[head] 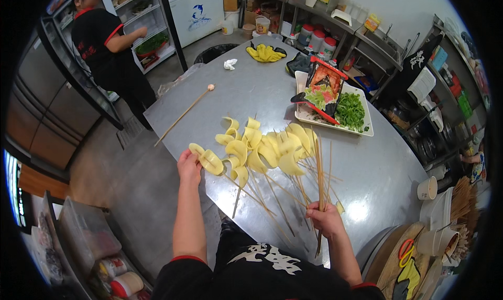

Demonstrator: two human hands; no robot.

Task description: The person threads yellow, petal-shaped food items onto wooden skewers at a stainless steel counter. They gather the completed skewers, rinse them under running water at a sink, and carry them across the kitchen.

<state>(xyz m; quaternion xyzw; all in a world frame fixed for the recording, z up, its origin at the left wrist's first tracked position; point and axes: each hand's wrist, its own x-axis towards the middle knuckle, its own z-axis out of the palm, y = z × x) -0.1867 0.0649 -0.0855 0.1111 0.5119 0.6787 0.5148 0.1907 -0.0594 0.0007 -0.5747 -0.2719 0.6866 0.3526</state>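
Observation:
At the near left edge of the steel table (243,84), my left hand (189,167) pinches the end slice of a skewer of pale yellow slices (211,162), which look like potato. Its bamboo stick slants down to the right. My right hand (325,220) grips a bundle of thin bamboo skewers (320,174), held roughly upright. Between the hands lies a heap of more skewered slices (271,148), curled and overlapping, with their bare sticks fanned toward me. Which of the sticks in my right hand carry slices is hard to tell.
A white tray (369,127) holds chopped greens (349,109) and a printed food bag (324,87). One skewer (182,113) with a small pale piece lies left. Yellow gloves (267,53) rest farther back. Scissors (406,253) lie right. A person (110,44) stands by the open fridge.

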